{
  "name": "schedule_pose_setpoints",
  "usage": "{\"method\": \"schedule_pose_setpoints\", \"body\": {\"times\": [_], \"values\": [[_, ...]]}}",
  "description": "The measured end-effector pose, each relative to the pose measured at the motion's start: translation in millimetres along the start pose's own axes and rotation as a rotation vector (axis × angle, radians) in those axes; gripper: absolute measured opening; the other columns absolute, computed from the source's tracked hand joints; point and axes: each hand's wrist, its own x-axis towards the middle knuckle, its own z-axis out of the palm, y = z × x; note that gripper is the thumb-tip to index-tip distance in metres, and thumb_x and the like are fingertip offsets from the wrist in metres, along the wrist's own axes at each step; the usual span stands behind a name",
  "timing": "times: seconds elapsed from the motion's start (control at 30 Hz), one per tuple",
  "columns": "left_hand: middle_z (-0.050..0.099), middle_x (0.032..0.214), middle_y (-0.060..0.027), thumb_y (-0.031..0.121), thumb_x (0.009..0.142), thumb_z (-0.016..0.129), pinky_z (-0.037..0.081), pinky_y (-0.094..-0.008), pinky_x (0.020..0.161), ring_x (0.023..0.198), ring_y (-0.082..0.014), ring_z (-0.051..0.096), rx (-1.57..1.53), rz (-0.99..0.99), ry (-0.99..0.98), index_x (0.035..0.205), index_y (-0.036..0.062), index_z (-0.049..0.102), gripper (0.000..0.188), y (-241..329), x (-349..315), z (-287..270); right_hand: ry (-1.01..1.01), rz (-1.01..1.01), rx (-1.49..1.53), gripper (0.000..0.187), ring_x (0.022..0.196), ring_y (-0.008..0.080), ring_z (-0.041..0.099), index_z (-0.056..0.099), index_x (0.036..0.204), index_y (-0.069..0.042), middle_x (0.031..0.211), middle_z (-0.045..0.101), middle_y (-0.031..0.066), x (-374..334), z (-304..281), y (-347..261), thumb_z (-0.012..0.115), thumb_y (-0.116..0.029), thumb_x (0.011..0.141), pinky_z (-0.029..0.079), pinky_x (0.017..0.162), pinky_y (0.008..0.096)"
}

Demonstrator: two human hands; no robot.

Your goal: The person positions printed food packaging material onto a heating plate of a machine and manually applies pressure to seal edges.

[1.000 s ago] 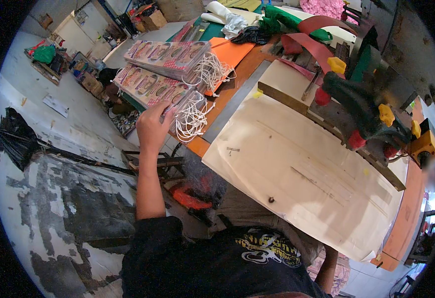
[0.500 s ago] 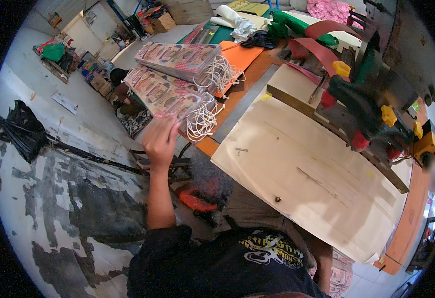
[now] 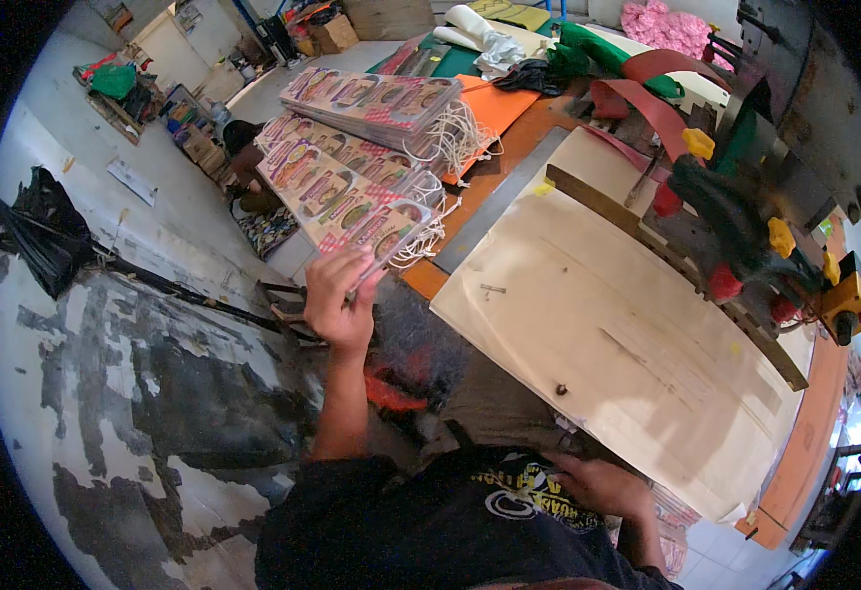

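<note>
My left hand (image 3: pixel 340 303) is closed on the near end of a long printed card strip (image 3: pixel 356 202) in clear plastic, fingers on top and thumb at its edge. The strip shows food pictures and a pink checked border. More bundled strips (image 3: pixel 376 98) lie behind it in stacks, with loops of white string (image 3: pixel 460 133) hanging from their right ends. My right hand (image 3: pixel 602 487) hovers in front of my black shirt, fingers stretched to the left and apart from the strips; nothing shows in it.
A machine with yellow knobs (image 3: pixel 781 236) and a metal bar (image 3: pixel 647 231) stands over a cream sheet (image 3: pixel 588 324) on the orange table (image 3: pixel 809 423). Behind the strips lies an orange sheet (image 3: pixel 494 113). A black bag (image 3: pixel 47 231) hangs on the left wall.
My left hand has taken hold of the front strip's near end and drawn it slightly toward me. My right hand has come up into view before my shirt. The whole view has shifted slightly.
</note>
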Motion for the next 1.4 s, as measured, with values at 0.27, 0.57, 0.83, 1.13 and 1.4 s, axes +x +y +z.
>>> {"method": "schedule_pose_setpoints", "body": {"times": [0.27,0.57,0.83,1.13,1.4], "values": [[0.052,0.145,-0.0196,0.038,0.095,0.074,0.04,-0.0485,0.113,0.135,-0.0336,0.051,0.028,-0.196,0.057,0.134,0.0043,0.058,0.054,-20.5,-20.4,13.4,-0.006,-0.072,-0.134,0.061,0.096,0.047,0.068,0.044,0.151,-0.006,0.103,0.07,0.0315,19.2,-5.4,-2.7,0.051,-0.046,0.106,0.054,0.086,0.0506],[0.037,0.159,-0.0175,0.032,0.103,0.064,0.038,-0.0413,0.116,0.144,-0.027,0.042,-1.07,-0.987,0.544,0.159,0.0047,0.026,0.073,-36.9,-47.5,35.5,0.053,-0.103,-0.176,0.063,0.111,0.0452,0.066,0.039,0.154,-0.005,0.117,0.067,0.0325,15.6,-1.0,5.7,0.048,-0.047,0.107,0.05,0.099,0.0483],[0.069,0.125,-0.0089,0.011,0.097,0.067,0.056,-0.0306,0.093,0.112,-0.0194,0.067,-1.212,-1.32,0.429,0.132,-0.0012,0.062,0.037,-112.3,-49.5,-8.9,-0.023,-0.073,-0.061,0.062,0.113,0.0453,0.065,0.039,0.154,-0.005,0.123,0.066,0.032,16.6,-0.7,7.8,0.049,-0.044,0.108,0.051,0.099,0.0475],[0.058,0.141,-0.0154,-0.001,0.094,0.061,0.055,-0.0372,0.102,0.123,-0.0236,0.063,-1.143,-0.998,0.266,0.153,-0.0009,0.035,0.064,-112.8,8.7,-19.1,0.006,-0.08,-0.1,0.06,0.114,0.0443,0.065,0.037,0.155,-0.006,0.124,0.065,0.0314,17.8,-0.3,9.1,0.048,-0.042,0.108,0.051,0.099,0.0469],[0.054,0.146,-0.0175,-0.003,0.096,0.059,0.054,-0.0438,0.106,0.13,-0.0283,0.06,-1.247,-0.911,0.219,0.158,0.003,0.028,0.07,-22.2,13.4,1.9,-0.059,0.081,-0.172,0.061,0.106,0.0442,0.068,0.038,0.156,-0.009,0.114,0.069,0.0301,8.4,-14.8,-29.0,0.051,-0.043,0.107,0.052,0.094,0.049]]}}
